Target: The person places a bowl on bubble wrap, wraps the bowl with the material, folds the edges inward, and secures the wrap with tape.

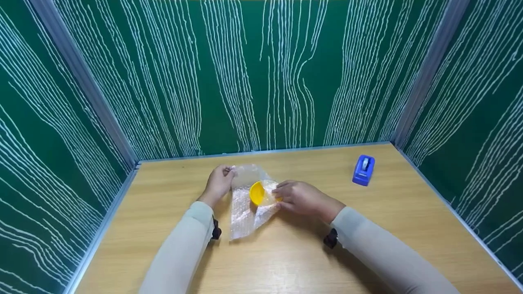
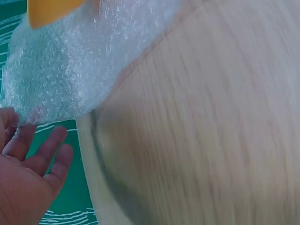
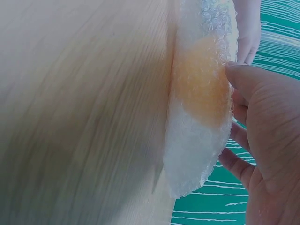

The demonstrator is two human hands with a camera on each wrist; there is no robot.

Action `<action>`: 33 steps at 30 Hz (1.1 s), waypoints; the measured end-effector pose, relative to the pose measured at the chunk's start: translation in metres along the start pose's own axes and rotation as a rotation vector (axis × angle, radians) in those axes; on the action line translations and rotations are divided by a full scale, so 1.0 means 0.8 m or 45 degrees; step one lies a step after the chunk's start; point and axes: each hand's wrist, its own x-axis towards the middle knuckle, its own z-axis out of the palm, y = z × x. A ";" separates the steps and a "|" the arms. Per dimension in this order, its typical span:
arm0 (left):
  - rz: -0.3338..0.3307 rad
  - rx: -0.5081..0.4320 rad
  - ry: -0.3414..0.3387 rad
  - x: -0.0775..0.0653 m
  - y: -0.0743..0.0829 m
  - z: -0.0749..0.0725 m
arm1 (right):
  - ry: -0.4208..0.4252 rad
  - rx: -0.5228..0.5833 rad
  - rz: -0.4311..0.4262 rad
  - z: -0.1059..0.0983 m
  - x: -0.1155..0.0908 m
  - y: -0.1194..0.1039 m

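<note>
A sheet of clear bubble wrap (image 1: 244, 212) lies on the table with a yellow bowl-shaped thing (image 1: 256, 193) on it. One side of the sheet is folded over part of the yellow thing, which shows orange through the wrap in the right wrist view. At the far left corner, my left hand (image 1: 220, 182) pinches the wrap's edge; the left wrist view shows its other fingers spread. My right hand (image 1: 301, 197) holds the folded side against the yellow thing, thumb (image 3: 243, 77) pressing on the wrap. Its fingertips are partly hidden behind the sheet.
A blue tape dispenser (image 1: 363, 170) stands at the back right of the wooden table (image 1: 163, 212). Green walls (image 1: 286, 81) with white wavy lines enclose the back and both sides, joined by grey corner posts (image 1: 429, 65).
</note>
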 end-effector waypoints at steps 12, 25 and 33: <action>0.066 0.037 -0.020 -0.027 0.031 0.011 | -0.030 0.004 0.027 -0.004 0.000 -0.002; 0.367 0.243 -0.060 -0.061 0.057 0.030 | 0.007 0.006 0.007 -0.005 0.001 -0.001; 0.398 0.265 -0.142 -0.067 0.060 0.043 | 0.004 0.019 0.042 -0.002 0.001 0.000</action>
